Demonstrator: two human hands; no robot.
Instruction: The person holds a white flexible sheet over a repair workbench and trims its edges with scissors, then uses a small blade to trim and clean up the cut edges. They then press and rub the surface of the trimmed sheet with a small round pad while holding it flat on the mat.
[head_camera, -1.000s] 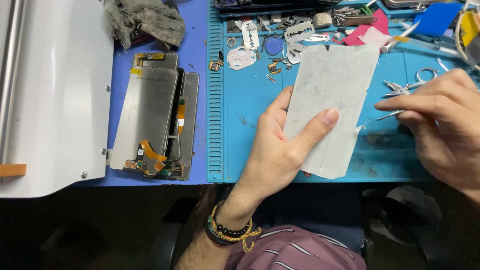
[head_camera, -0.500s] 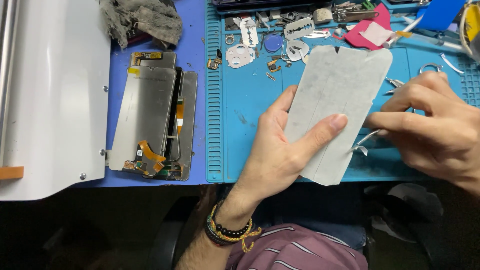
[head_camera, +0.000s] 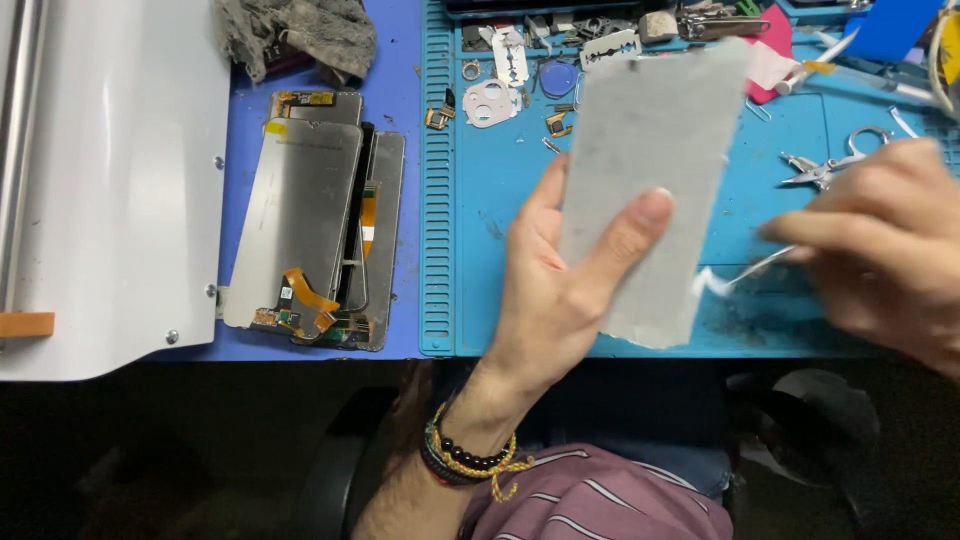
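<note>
The left hand (head_camera: 560, 300) pinches one grey film sheet (head_camera: 650, 190) between thumb and fingers, above the blue mat's (head_camera: 500, 290) near edge; the blurred right hand (head_camera: 880, 260), just beside it, grips one thin metal tool (head_camera: 750, 272) – tip touching the sheet's right edge – dull, smudged, rounded corners

Your clearest room is the bare mat (head_camera: 780, 160) between the sheet (head_camera: 650, 190) and the scissors (head_camera: 835, 165). Up top, blades and small parts (head_camera: 520, 70) crowd the mat edge. On the left, stacked screens (head_camera: 315, 220) and a white machine (head_camera: 110, 190) block the way; a rag (head_camera: 300, 35) fills that corner.
</note>
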